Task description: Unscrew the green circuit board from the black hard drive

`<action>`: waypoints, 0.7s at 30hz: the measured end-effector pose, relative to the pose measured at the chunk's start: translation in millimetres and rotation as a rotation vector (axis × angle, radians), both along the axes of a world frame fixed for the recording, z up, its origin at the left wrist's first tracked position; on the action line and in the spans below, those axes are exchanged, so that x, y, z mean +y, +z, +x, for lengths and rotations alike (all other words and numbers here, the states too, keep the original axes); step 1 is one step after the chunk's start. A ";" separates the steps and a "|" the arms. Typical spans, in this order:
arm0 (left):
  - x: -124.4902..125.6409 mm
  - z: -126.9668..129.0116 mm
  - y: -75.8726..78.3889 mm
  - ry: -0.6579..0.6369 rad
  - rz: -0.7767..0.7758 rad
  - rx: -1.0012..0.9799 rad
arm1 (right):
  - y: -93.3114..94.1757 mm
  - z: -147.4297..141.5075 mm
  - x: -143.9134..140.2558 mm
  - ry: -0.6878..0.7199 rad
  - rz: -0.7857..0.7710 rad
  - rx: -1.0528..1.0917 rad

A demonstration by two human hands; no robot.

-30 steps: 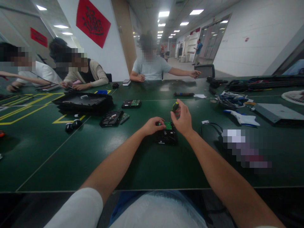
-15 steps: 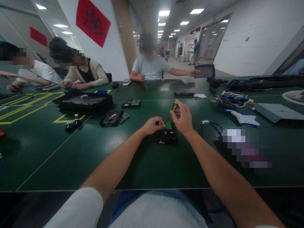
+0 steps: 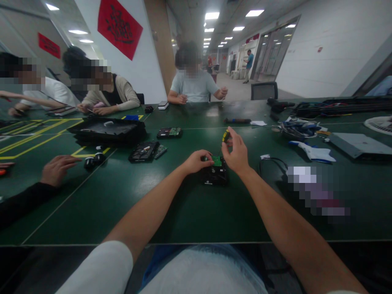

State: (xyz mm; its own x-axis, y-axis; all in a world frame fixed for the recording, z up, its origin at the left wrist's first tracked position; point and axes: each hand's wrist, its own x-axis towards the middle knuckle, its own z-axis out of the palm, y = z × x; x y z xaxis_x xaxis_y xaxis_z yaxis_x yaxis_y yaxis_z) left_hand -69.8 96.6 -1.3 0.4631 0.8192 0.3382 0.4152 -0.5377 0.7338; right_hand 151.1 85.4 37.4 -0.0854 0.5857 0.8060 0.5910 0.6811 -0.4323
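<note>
your left hand (image 3: 196, 161) is pressed down on the hard drive (image 3: 214, 174), which lies flat on the green counter (image 3: 183, 212) about midway along its near edge, set back from it. your right hand (image 3: 235, 153) is pinched around a small screwdriver (image 3: 226, 136) with a yellow-and-black handle, held upright over the drive's green circuit board (image 3: 217, 161). the grip is only fingertips — if the tip sits crooked in a screw head it could cam out and scratch the board, or skid toward your left fingers, which sit just beside it. press unevenly and the drive may slide on the smooth counter. a freed screw could roll off unseen — the surface is dark. another person's hand (image 3: 56, 168) rests toward the left edge, well apart.
</note>
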 end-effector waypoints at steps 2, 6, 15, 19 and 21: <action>1.1 -0.2 -1.4 -0.002 0.004 -0.002 | -0.2 -0.2 0.2 0.002 0.005 0.002; 2.1 0.3 -2.9 0.006 0.003 -0.004 | 1.1 0.4 -0.4 -0.011 0.002 0.000; 0.3 0.8 -0.2 0.015 -0.003 0.007 | -0.1 0.7 0.8 -0.009 0.027 -0.018; 0.3 0.6 0.2 0.014 -0.002 0.007 | 0.0 0.7 1.0 -0.044 0.014 -0.011; 0.2 0.5 0.4 0.013 -0.008 0.006 | 0.3 0.6 0.7 -0.039 0.020 -0.021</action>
